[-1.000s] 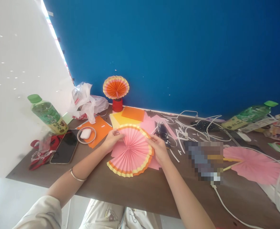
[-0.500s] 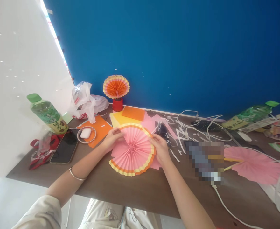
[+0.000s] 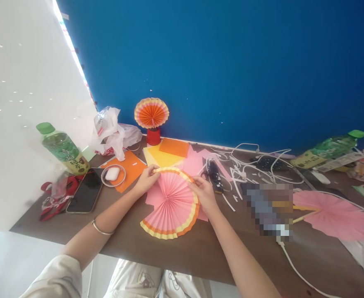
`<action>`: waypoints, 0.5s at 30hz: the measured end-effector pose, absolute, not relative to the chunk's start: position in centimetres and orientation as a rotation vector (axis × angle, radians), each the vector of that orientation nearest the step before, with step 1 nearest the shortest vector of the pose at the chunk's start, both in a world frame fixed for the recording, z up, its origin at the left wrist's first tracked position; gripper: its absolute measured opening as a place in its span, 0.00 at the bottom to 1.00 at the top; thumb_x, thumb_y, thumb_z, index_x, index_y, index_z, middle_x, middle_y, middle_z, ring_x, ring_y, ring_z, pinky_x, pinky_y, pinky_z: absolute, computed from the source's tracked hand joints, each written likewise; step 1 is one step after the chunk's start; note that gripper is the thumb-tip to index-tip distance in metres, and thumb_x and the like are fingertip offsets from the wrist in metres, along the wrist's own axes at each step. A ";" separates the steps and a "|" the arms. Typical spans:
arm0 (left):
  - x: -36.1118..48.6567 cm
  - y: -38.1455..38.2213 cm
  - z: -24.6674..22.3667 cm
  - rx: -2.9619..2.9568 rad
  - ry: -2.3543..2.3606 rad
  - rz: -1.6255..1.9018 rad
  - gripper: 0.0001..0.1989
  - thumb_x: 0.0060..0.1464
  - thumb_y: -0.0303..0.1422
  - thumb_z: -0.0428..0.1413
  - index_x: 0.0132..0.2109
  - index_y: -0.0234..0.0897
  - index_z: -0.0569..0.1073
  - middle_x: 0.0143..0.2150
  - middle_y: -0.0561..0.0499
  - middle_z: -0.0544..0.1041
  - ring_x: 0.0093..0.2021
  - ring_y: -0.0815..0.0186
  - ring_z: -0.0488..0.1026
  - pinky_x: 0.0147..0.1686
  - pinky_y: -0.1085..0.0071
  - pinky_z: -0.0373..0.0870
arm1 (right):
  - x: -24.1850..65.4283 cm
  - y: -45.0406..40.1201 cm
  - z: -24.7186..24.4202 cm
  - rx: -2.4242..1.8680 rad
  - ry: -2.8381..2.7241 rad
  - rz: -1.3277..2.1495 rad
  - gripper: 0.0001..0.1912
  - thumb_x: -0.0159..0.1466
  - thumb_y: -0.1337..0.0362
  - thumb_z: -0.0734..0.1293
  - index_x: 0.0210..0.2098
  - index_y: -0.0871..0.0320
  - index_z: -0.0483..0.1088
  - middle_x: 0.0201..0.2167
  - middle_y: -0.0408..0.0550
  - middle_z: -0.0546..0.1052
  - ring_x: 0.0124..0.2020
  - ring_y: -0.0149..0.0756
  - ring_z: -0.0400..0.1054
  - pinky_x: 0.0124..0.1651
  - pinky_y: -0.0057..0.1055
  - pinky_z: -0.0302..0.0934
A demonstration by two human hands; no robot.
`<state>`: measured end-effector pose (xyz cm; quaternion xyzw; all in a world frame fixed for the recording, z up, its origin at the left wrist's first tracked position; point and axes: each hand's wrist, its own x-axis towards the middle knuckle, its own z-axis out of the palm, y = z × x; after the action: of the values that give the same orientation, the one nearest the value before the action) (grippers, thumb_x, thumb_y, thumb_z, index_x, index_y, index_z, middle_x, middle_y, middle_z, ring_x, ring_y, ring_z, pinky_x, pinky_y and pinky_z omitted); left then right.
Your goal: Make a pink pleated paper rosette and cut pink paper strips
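Note:
A pleated paper fan (image 3: 172,203), pink with an orange and yellow rim, is spread nearly into a full round with a gap on its left side. My left hand (image 3: 147,179) pinches its upper left end. On the upper right rim, my right hand (image 3: 204,191) has its fingers closed round the paper edge. Beneath and behind the fan lie pink paper sheets (image 3: 192,160), partly hidden by it. Yellow paper (image 3: 165,157) and an orange sheet (image 3: 175,147) lie just beyond.
A finished orange fan (image 3: 152,112) stands in a red pot at the back. Left are a green-capped bottle (image 3: 64,150), a phone (image 3: 85,191) and a plastic bag (image 3: 113,128). Right are paper strips, white cables (image 3: 275,165), a pink fan (image 3: 337,215) and another bottle (image 3: 326,150).
The fan has come slightly down and toward me, turning a little, with both hands still on it. My right hand has shifted along the rim toward the top.

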<state>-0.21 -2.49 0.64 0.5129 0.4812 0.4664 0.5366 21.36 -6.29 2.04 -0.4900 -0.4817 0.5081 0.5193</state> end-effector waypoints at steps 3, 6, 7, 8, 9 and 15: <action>-0.5 -2.2 0.7 1.213 1.171 1.069 0.10 0.42 0.28 0.51 0.37 0.35 0.68 0.24 0.56 0.69 0.25 0.70 0.68 0.27 0.74 0.65 | 21.4 -6.4 2.2 -1.189 -1.128 1.185 0.12 0.47 0.59 0.72 0.29 0.58 0.72 0.30 0.46 0.76 0.34 0.37 0.69 0.38 0.31 0.62; -0.8 -2.1 0.9 1.160 1.121 1.083 0.11 0.43 0.29 0.51 0.38 0.35 0.68 0.27 0.54 0.71 0.27 0.69 0.69 0.28 0.74 0.66 | 21.5 -6.4 2.4 -1.202 -1.059 1.184 0.13 0.46 0.58 0.72 0.29 0.58 0.72 0.32 0.47 0.77 0.35 0.38 0.70 0.37 0.32 0.62; -0.8 -2.1 0.9 1.153 1.094 1.091 0.11 0.43 0.29 0.52 0.38 0.35 0.68 0.28 0.54 0.71 0.28 0.69 0.69 0.28 0.74 0.65 | 21.5 -6.4 2.4 -1.206 -1.040 1.188 0.13 0.45 0.58 0.72 0.29 0.58 0.72 0.32 0.47 0.77 0.35 0.38 0.70 0.37 0.32 0.63; -0.9 -2.1 0.9 1.153 1.066 1.097 0.11 0.43 0.28 0.52 0.37 0.35 0.68 0.28 0.54 0.71 0.28 0.70 0.69 0.28 0.75 0.65 | 21.5 -6.4 2.5 -1.210 -1.026 1.191 0.14 0.45 0.58 0.73 0.29 0.58 0.72 0.32 0.48 0.77 0.34 0.39 0.70 0.36 0.32 0.63; -0.9 -2.1 0.9 1.156 1.042 1.101 0.11 0.43 0.28 0.51 0.38 0.35 0.68 0.28 0.54 0.70 0.27 0.71 0.69 0.27 0.76 0.64 | 21.5 -6.4 2.5 -1.212 -1.016 1.195 0.15 0.44 0.58 0.73 0.29 0.58 0.72 0.32 0.48 0.77 0.34 0.39 0.70 0.35 0.31 0.63; -1.3 -2.3 1.1 1.218 0.959 1.070 0.16 0.43 0.26 0.52 0.43 0.38 0.69 0.29 0.55 0.69 0.27 0.74 0.66 0.26 0.79 0.61 | 21.6 -6.4 2.7 -1.207 -0.978 1.238 0.15 0.43 0.58 0.74 0.28 0.58 0.73 0.30 0.47 0.77 0.31 0.38 0.71 0.34 0.31 0.63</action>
<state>-1.30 -2.32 1.08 0.5229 0.4116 0.4593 0.5884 21.58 -6.36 2.71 -0.5091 -0.4126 0.5222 0.5458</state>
